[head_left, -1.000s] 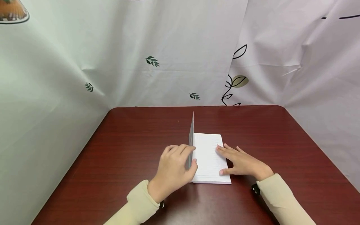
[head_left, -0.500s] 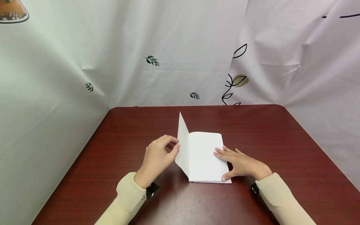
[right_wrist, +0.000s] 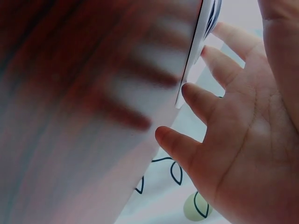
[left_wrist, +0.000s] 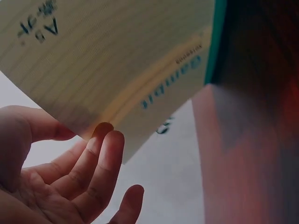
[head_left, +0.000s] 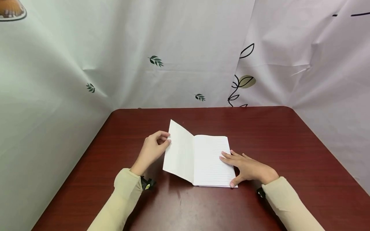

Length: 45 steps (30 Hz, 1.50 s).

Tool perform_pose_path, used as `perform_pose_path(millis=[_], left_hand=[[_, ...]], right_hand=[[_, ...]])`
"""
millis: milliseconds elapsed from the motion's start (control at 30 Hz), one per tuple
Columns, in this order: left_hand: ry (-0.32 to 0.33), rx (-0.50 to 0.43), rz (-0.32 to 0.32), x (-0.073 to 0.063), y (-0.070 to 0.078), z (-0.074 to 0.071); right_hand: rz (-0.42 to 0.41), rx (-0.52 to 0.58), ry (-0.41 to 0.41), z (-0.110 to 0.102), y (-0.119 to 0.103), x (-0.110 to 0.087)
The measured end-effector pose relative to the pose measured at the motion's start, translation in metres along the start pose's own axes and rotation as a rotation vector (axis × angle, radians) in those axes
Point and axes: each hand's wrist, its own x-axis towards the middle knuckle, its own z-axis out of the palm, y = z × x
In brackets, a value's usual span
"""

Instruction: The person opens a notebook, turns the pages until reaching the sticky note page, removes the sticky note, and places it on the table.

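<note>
A notebook lies open on the table, its right-hand page white and ruled. Its front cover stands tilted up to the left, pale inside; the left wrist view shows printed lettering on the outer face of the cover and a teal spine. My left hand pinches the cover's outer edge between thumb and fingertips. Spread over the right edge of the page, my right hand rests its fingers on the paper, thumb at the lower corner. In the right wrist view the hand reaches across the notebook's edge.
The dark red wooden table extends around the notebook on all sides. White cloth with leaf prints hangs behind the table and along both sides. Each wrist wears a dark strap under a cream sleeve.
My left hand has moved left, swinging the cover from upright to a slant leftward and baring its pale inside. The right hand stays on the page, its thumb slid slightly down to the lower corner.
</note>
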Motion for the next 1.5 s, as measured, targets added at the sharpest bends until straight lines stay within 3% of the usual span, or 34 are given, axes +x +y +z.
perform_pose_path(millis=[233, 400, 733, 1233, 1500], left_hand=[[-0.052, 0.043, -0.041, 0.008, -0.021, -0.004], [-0.081, 0.074, -0.03, 0.01, -0.027, -0.009], [-0.178, 0.13, -0.103, 0.012, -0.042, -0.01], [-0.239, 0.146, -0.153, 0.009, -0.048, -0.011], [-0.205, 0.254, -0.136, 0.004, -0.04, -0.01]], right_hand=[[0.008, -0.007, 0.0, -0.001, -0.001, 0.0], [-0.002, -0.033, 0.012, 0.0, -0.002, 0.0], [0.021, -0.028, 0.015, 0.002, -0.002, 0.002], [-0.011, -0.053, 0.024, 0.0, -0.003, 0.001], [-0.003, -0.067, 0.022, -0.003, -0.004, 0.0]])
